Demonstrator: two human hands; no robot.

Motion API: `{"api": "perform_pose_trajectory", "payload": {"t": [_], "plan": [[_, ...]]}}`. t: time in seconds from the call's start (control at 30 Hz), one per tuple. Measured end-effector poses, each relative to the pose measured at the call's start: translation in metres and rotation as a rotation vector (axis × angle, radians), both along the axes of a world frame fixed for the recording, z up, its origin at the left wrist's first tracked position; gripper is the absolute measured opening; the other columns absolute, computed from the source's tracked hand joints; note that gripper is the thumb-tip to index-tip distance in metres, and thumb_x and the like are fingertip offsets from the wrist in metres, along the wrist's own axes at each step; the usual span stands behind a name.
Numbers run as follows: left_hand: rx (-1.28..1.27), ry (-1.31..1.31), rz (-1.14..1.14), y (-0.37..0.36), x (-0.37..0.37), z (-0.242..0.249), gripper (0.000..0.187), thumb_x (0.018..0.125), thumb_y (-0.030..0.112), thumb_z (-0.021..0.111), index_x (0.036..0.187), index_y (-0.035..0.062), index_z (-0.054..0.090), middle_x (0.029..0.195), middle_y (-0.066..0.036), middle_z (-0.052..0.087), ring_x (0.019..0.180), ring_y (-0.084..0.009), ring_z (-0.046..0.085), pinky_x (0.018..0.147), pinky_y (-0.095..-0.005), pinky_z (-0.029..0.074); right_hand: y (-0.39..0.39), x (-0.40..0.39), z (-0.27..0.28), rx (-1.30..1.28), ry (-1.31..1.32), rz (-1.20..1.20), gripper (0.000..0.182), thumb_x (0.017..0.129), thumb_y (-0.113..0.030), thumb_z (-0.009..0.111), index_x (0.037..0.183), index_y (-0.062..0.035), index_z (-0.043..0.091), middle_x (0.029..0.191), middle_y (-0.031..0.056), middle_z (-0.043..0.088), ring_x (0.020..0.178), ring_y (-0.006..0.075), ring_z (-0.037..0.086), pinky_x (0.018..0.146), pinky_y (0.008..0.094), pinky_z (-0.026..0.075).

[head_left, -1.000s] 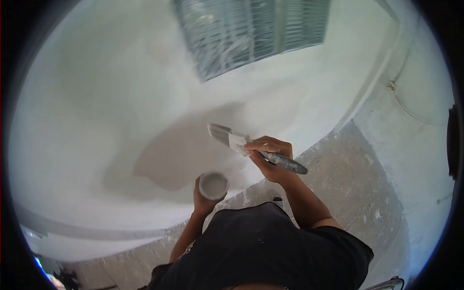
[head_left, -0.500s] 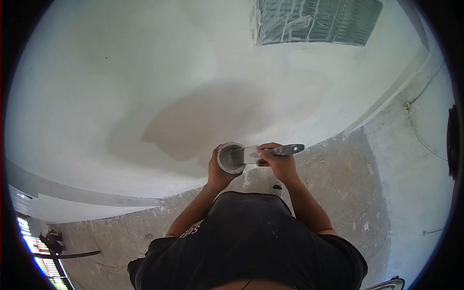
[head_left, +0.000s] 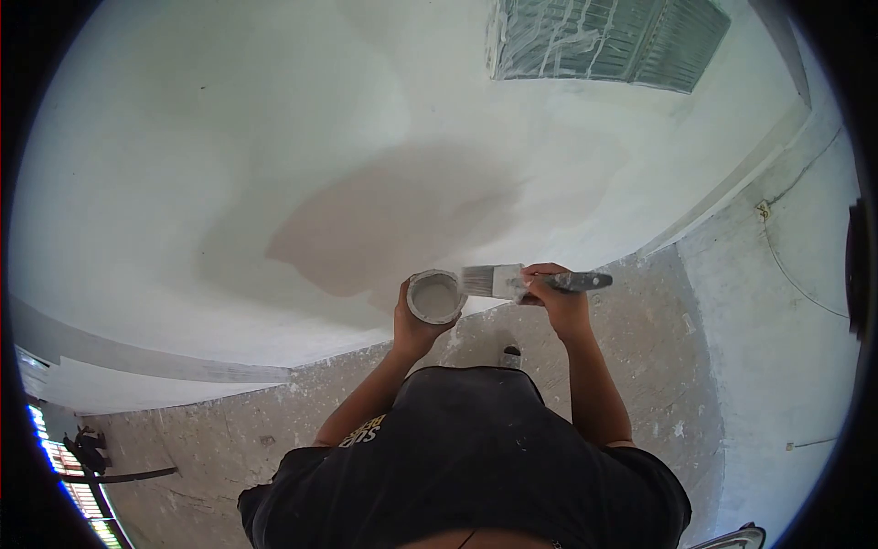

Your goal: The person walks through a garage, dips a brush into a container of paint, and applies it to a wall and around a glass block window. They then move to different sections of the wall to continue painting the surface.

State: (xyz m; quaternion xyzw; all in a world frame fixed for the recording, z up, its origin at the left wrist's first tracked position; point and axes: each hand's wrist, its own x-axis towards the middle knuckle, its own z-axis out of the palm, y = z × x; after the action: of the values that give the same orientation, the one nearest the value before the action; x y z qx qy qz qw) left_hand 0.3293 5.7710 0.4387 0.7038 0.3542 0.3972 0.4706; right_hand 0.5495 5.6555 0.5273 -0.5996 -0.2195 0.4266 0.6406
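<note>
My left hand (head_left: 413, 332) is wrapped around a small round tub (head_left: 435, 322) whose rim is smeared pale. Inside it lies a greyish liquid (head_left: 436, 295), perhaps paint. A wide flat paintbrush (head_left: 494, 281) is in my right hand (head_left: 553, 295), fingers closed near where its white-smeared ferrule meets the dark handle. The bristles point left, just off the tub's right rim. In front of both hands rises a whitish wall (head_left: 229, 183) with shadows across its lower part.
A grey louvred panel (head_left: 608, 46) streaked with white is set high in the wall. The concrete floor (head_left: 640, 339) is spotted with pale marks. A cable (head_left: 788, 261) hangs on the right-hand wall. At lower left is a bright barred window (head_left: 69, 467) with dark objects (head_left: 87, 448) beside it.
The brush has come out of the tub and moved right with my right hand, so the liquid's surface now shows. My left hand keeps the tub in nearly the same place.
</note>
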Motion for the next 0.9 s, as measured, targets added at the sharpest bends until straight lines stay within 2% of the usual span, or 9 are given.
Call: {"api": "perform_pose_trajectory", "payload": {"t": [0.07,0.1,0.17,0.4,0.6,0.67,0.73,0.83,0.9], "plan": [[0.006,-0.006,-0.006,-0.001,0.001,-0.001,0.081,0.063,0.017,0.092,0.127,0.0024,0.045,0.117,-0.016,0.066,0.111,-0.0294,0.065,0.095,-0.0391,0.051,-0.003,0.001,0.002,0.239,-0.671,0.27,0.01,0.088,-0.004,0.069,0.096,0.0009,0.072,0.094,0.0105,0.072,0.081,0.0178,0.069,0.074,0.0321,0.058],[0.007,-0.004,-0.008,-0.001,0.002,0.0,0.081,0.063,0.017,0.092,0.127,0.0024,0.045,0.117,-0.016,0.066,0.111,-0.0294,0.065,0.095,-0.0393,0.051,-0.003,0.0,0.007,0.238,-0.672,0.268,0.01,0.088,-0.004,0.069,0.096,0.0009,0.072,0.094,0.0105,0.072,0.081,0.0178,0.069,0.074,0.0321,0.058],[0.009,-0.002,-0.014,-0.002,0.003,0.0,0.081,0.063,0.016,0.092,0.127,0.0025,0.045,0.117,-0.016,0.066,0.111,-0.0294,0.065,0.095,-0.0395,0.051,-0.002,-0.006,0.02,0.259,-0.784,0.496,0.006,0.087,-0.003,0.071,0.091,-0.0013,0.074,0.093,0.0098,0.074,0.082,0.0176,0.071,0.075,0.0316,0.056],[-0.037,-0.002,0.011,-0.005,-0.001,0.003,0.078,0.063,0.014,0.092,0.126,0.003,0.046,0.117,-0.014,0.064,0.11,-0.0272,0.063,0.095,-0.0387,0.05,0.001,-0.011,0.023,0.208,-0.747,0.441,0.005,0.086,-0.001,0.072,0.091,-0.0014,0.074,0.091,0.0105,0.075,0.084,0.0189,0.072,0.075,0.0297,0.056],[-0.061,0.04,0.026,-0.007,-0.006,0.003,0.076,0.065,0.013,0.091,0.126,0.0036,0.047,0.118,-0.012,0.062,0.111,-0.0248,0.061,0.097,-0.0383,0.048,0.034,-0.007,0.062,0.567,-0.887,0.07,0.013,0.086,0.004,0.069,0.096,-0.0033,0.074,0.095,0.0126,0.073,0.087,0.0198,0.072,0.077,0.0291,0.056],[-0.081,0.043,0.014,-0.006,-0.008,0.001,0.075,0.065,0.013,0.09,0.126,0.0037,0.047,0.118,-0.012,0.062,0.111,-0.0247,0.061,0.097,-0.0381,0.048,0.044,-0.002,0.09,0.58,-1.005,-0.015,0.015,0.086,0.002,0.07,0.097,-0.0058,0.075,0.094,0.0115,0.073,0.086,0.0193,0.072,0.076,0.0285,0.056],[-0.009,0.014,0.004,-0.005,-0.009,-0.002,0.075,0.064,0.017,0.091,0.123,0.0033,0.047,0.115,-0.015,0.066,0.109,-0.0291,0.065,0.094,-0.0401,0.051,0.056,0.006,0.111,0.631,-0.987,-0.048,0.015,0.086,-0.001,0.071,0.098,-0.0077,0.076,0.095,0.0107,0.074,0.086,0.0192,0.071,0.076,0.0293,0.056],[-0.021,0.055,0.019,-0.008,-0.011,0.004,0.076,0.064,0.016,0.091,0.124,0.0032,0.047,0.115,-0.015,0.065,0.109,-0.0285,0.064,0.094,-0.0398,0.051,0.066,0.042,0.121,0.647,-1.018,-0.159,0.01,0.086,-0.002,0.071,0.095,-0.0048,0.076,0.1,0.0118,0.074,0.092,0.0192,0.071,0.084,0.0294,0.054],[-0.037,0.036,0.007,-0.007,-0.011,0.003,0.076,0.064,0.014,0.091,0.125,0.0031,0.047,0.117,-0.013,0.063,0.11,-0.0261,0.063,0.096,-0.0388,0.049,0.065,0.094,0.117,0.631,-1.08,-0.348,0.006,0.087,-0.003,0.071,0.092,-0.0027,0.074,0.099,0.0111,0.074,0.093,0.0196,0.07,0.086,0.0305,0.054]]}}
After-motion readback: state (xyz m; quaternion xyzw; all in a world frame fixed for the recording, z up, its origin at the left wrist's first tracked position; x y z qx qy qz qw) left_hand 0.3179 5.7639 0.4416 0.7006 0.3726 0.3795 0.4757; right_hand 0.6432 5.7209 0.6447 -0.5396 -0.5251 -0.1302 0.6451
